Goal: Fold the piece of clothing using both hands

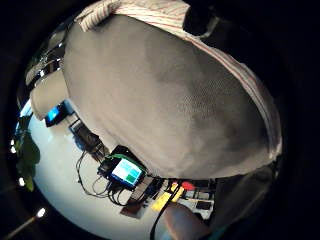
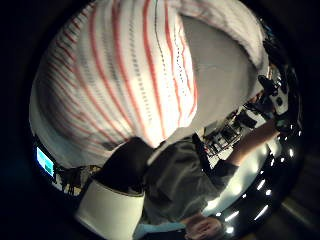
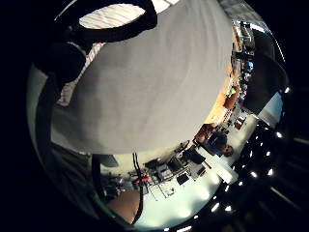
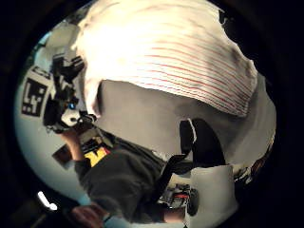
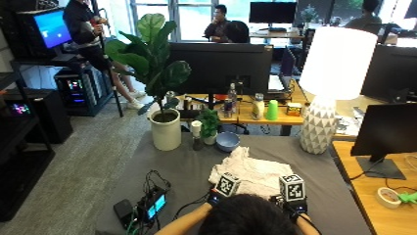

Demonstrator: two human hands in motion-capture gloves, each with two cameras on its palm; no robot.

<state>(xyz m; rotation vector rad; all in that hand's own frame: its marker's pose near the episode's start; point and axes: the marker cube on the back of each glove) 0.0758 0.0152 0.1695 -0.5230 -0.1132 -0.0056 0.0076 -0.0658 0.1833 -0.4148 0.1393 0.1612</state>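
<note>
The grey table (image 5: 306, 166) runs far and wide, its near edge cut off behind the person's head. On its near middle lies the white, red-striped piece of clothing (image 5: 251, 171), crumpled and soft, its near hem hidden by the head and hands. Open grey cloth surface lies to its left and right. Far off stand a large white lamp (image 5: 329, 83), a potted plant (image 5: 159, 73) and a small blue bowl (image 5: 227, 141). The left hand (image 5: 215, 197) and right hand (image 5: 292, 203) sit at the garment's near edge; whether their fingers grip it cannot be told.
</note>
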